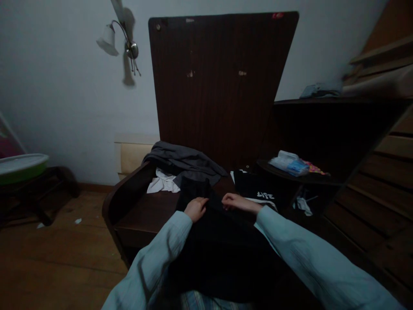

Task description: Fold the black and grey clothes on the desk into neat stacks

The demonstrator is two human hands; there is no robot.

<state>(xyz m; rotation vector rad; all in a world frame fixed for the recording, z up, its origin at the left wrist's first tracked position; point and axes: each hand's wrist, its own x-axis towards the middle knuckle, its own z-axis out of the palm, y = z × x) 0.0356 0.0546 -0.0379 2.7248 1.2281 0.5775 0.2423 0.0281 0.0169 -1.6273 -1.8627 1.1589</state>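
A black garment [222, 245] stretches from the top of the dark wooden bench [138, 211] down toward my lap; its exact kind is hard to make out in the dim light. My left hand [195, 209] grips its upper left part with curled fingers. To the right, my right hand [237, 202] has its fingers bent and pinched together on the cloth. A grey garment [183, 159] lies crumpled beyond my hands, with a white cloth [163, 183] at its left. Just past my right hand is a black folded garment [254, 183] with white lettering.
A tall dark panel [219, 77] rises behind the bench. On the right, a shelf [329, 178] holds clear and blue plastic packs [290, 163]. A wall lamp [109, 41] hangs at upper left. Far left, a green basin [24, 170] sits on a low dark stand [48, 183].
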